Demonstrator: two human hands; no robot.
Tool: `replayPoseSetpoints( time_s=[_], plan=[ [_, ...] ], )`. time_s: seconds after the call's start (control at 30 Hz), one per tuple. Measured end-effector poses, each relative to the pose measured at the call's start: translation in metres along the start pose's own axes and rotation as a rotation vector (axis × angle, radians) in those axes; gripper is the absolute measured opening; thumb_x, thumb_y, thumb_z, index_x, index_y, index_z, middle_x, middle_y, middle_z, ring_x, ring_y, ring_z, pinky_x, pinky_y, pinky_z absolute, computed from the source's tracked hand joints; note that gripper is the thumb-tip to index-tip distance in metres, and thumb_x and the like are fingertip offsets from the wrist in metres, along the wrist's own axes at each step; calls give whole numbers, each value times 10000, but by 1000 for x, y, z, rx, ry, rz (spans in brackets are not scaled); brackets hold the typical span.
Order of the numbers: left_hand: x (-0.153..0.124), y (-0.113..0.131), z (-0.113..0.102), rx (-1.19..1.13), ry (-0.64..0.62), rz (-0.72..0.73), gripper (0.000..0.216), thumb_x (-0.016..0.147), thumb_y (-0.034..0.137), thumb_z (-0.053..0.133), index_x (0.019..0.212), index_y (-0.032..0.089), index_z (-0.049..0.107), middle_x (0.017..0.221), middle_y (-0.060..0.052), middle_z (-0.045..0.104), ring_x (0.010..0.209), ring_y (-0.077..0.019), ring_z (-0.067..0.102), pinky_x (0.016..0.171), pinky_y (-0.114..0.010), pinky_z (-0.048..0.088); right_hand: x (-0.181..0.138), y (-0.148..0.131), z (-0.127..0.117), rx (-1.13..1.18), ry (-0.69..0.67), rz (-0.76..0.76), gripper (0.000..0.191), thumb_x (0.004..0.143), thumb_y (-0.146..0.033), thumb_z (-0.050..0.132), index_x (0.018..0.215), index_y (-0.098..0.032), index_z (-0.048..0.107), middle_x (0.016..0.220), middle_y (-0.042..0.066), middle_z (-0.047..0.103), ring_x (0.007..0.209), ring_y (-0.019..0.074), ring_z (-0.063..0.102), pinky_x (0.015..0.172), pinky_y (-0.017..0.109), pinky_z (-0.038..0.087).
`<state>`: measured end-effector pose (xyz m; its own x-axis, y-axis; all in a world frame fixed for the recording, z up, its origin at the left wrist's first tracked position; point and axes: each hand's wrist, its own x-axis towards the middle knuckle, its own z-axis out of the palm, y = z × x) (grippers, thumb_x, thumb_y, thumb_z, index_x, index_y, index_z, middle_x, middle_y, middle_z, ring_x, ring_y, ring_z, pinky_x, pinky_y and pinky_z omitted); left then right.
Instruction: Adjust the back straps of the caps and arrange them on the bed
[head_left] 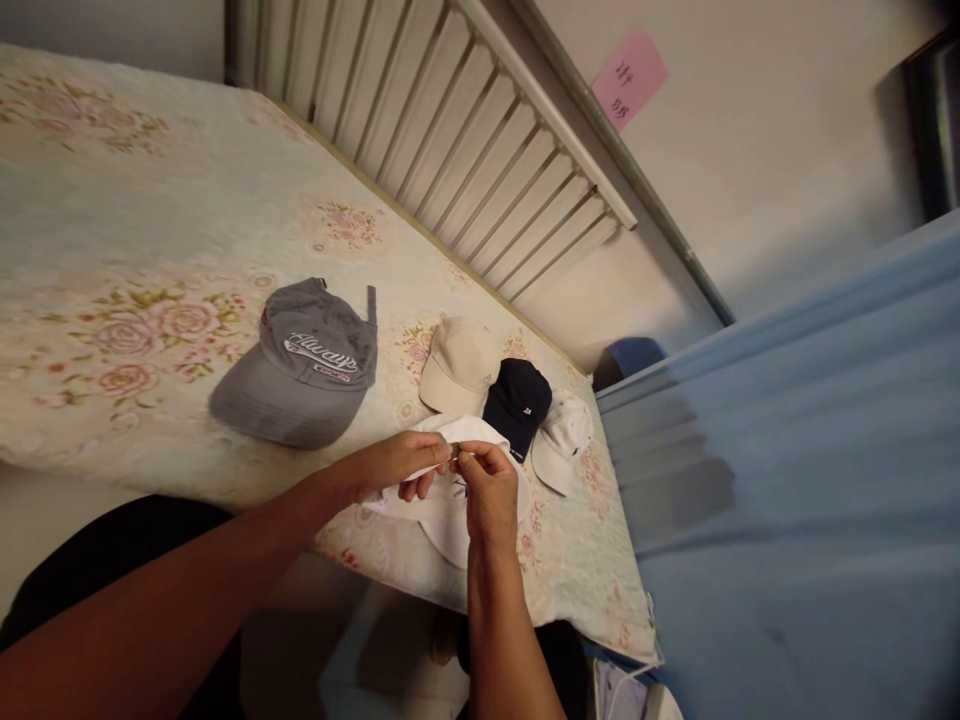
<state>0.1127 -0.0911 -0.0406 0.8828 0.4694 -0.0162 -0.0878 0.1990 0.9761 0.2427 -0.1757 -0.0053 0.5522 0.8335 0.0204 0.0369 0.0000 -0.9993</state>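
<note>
A white cap (pixel 444 535) lies near the front edge of the cloth-covered surface, under both hands. My left hand (pixel 409 465) is closed, its thumb and fingers pinching the cap's strap from the left. From the right, my right hand (pixel 491 490) is closed too, with thumb and forefinger meeting the left fingertips. Between them shows a small brass-coloured buckle (pixel 454 452); its details are too small to make out. The fingers hide most of the strap and part of the cap.
A grey cap (pixel 307 365) with white lettering lies at left. Beyond my hands are a beige cap (pixel 459 362), a navy cap (pixel 517 398) and another white cap (pixel 564 435). A floral cloth (pixel 225 200) covers the surface. Metal rails (pixel 450 130) stand behind; a blue curtain (pixel 787 480) hangs right.
</note>
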Motion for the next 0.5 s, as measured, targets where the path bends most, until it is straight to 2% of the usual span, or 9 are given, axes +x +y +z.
replayPoseSetpoints(
  time_s=[0.27, 0.5],
  plan=[
    [1, 5, 8, 37, 78, -66, 324, 832, 496, 481, 781, 178, 514, 506, 53, 512, 405, -93, 416, 405, -211, 285, -5, -5, 1, -160, -7, -44, 113, 715, -208, 641, 810, -178, 693, 653, -27, 656, 639, 126, 586, 670, 264, 449],
    [0, 9, 10, 34, 85, -58, 317, 834, 478, 471, 805, 168, 531, 529, 47, 520, 411, -87, 401, 415, -217, 258, -5, 1, 1, -124, 23, -8, 178, 736, -219, 603, 882, -180, 696, 659, -18, 666, 645, 133, 596, 695, 279, 459]
  ],
)
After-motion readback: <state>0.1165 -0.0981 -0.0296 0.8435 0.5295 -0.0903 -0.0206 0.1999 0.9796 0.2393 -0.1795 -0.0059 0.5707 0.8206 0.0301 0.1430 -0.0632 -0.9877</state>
